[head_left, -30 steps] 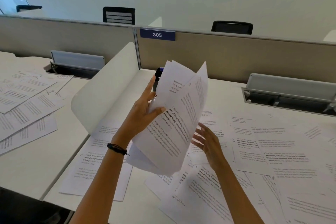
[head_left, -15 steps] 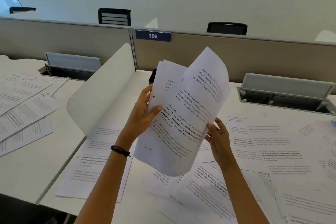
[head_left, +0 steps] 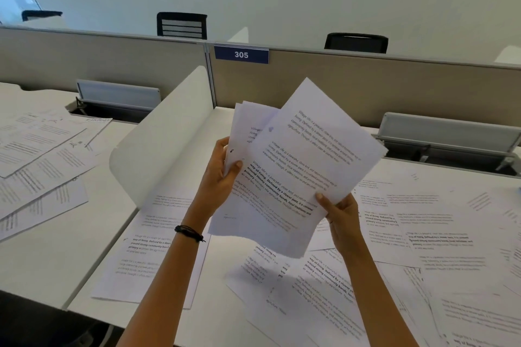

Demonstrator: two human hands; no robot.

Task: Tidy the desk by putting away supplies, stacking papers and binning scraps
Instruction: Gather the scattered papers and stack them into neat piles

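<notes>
Both hands hold a loose sheaf of printed papers [head_left: 293, 166] in the air above the white desk [head_left: 220, 290]. My left hand [head_left: 222, 175] grips the sheaf's left edge, thumb on the front sheet. My right hand [head_left: 339, 215] pinches the lower right edge, thumb on top. The sheets in the sheaf are fanned and out of line with each other. Several more printed sheets [head_left: 423, 234] lie scattered over the desk below and to the right. One sheet [head_left: 149, 251] lies under my left forearm.
A curved white side divider [head_left: 160, 135] separates this desk from the left desk, where more papers [head_left: 36, 160] lie. A beige partition with a blue "305" sign [head_left: 241, 54] runs along the back. Open cable trays [head_left: 448, 144] sit at the rear.
My right hand rose from the desk and took hold of the sheaf's lower right edge. The sheaf has been lifted higher and turned to face me more squarely.
</notes>
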